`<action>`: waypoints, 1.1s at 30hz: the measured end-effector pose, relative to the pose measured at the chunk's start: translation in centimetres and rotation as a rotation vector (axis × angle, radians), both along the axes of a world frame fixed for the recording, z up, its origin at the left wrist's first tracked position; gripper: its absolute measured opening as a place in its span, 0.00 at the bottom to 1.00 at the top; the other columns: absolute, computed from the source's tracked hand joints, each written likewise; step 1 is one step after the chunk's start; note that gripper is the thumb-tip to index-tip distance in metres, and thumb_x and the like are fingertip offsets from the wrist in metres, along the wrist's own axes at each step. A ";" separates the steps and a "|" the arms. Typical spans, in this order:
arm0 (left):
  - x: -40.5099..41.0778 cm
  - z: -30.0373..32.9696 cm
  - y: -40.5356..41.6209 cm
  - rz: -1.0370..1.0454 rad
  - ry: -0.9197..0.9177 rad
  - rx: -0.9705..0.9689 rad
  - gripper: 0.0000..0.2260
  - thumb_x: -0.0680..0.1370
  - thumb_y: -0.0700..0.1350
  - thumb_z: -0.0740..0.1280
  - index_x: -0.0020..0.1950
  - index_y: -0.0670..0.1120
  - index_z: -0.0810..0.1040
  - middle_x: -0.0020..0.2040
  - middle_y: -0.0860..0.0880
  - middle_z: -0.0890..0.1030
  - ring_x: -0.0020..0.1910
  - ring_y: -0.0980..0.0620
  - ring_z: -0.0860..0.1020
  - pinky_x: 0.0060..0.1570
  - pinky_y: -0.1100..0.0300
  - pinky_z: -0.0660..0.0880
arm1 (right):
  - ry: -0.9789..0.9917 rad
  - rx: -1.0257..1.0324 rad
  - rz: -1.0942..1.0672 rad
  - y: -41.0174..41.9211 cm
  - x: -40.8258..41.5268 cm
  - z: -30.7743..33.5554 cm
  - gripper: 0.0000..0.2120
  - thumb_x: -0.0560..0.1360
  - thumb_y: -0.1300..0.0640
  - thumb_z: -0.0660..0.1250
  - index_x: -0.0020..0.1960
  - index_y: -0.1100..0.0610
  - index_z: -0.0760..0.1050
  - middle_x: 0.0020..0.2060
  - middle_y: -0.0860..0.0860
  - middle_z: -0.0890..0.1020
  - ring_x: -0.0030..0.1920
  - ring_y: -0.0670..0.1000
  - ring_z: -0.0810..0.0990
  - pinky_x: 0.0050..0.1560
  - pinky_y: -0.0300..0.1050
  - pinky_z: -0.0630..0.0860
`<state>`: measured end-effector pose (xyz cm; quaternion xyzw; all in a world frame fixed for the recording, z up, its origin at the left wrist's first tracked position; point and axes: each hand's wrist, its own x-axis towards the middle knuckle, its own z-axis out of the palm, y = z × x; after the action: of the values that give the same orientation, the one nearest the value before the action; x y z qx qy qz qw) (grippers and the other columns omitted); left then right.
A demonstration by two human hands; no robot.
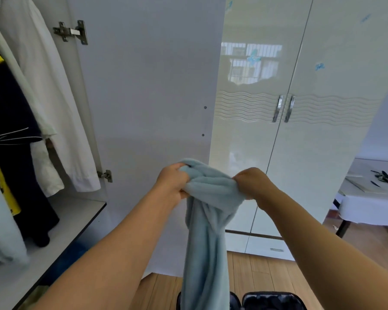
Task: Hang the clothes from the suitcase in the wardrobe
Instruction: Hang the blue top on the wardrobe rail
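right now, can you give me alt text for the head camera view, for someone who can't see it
Both hands, left hand and right hand, grip a bunched pale blue garment that hangs down before an open wardrobe door. A white shirt and dark clothes hang inside at left.

Two hands, the left hand [171, 182] and the right hand [251, 182], share one light blue garment [205, 220] between them. Left of the left hand hang one white shirt [47, 92] and one dark garment [11, 130]; two hinges [71, 32] show there. Above the right hand stand two door handles [283, 108]. Far right of it sits one table [367, 204].
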<state>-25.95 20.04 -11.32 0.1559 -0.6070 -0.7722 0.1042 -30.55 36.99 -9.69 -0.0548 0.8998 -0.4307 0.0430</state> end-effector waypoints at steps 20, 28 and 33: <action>3.4 1.3 0.6 -0.215 0.123 0.426 0.07 0.67 0.45 0.73 0.32 0.43 0.84 0.40 0.39 0.82 0.41 0.41 0.80 0.55 0.45 0.75 | 0.371 0.440 0.447 -2.5 3.2 -0.2 0.23 0.73 0.59 0.69 0.66 0.53 0.67 0.55 0.56 0.78 0.53 0.56 0.76 0.51 0.43 0.71; 2.5 -0.6 -2.8 0.056 0.014 -0.432 0.13 0.67 0.49 0.78 0.40 0.47 0.76 0.37 0.49 0.80 0.36 0.52 0.78 0.35 0.59 0.74 | -0.008 -0.449 0.197 0.4 2.3 0.6 0.08 0.71 0.63 0.73 0.42 0.60 0.74 0.40 0.57 0.78 0.42 0.54 0.77 0.46 0.51 0.80; 2.7 -0.4 -0.1 0.244 0.018 -1.073 0.39 0.63 0.71 0.68 0.66 0.49 0.71 0.62 0.47 0.72 0.62 0.47 0.71 0.62 0.53 0.69 | 0.172 -0.507 0.051 -1.0 2.8 2.2 0.03 0.76 0.62 0.67 0.45 0.61 0.73 0.42 0.58 0.78 0.44 0.56 0.77 0.47 0.55 0.80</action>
<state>-23.26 19.93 -11.70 0.1433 -0.8921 -0.3383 0.2631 -27.71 35.99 -7.52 -0.1229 0.7620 -0.6346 -0.0380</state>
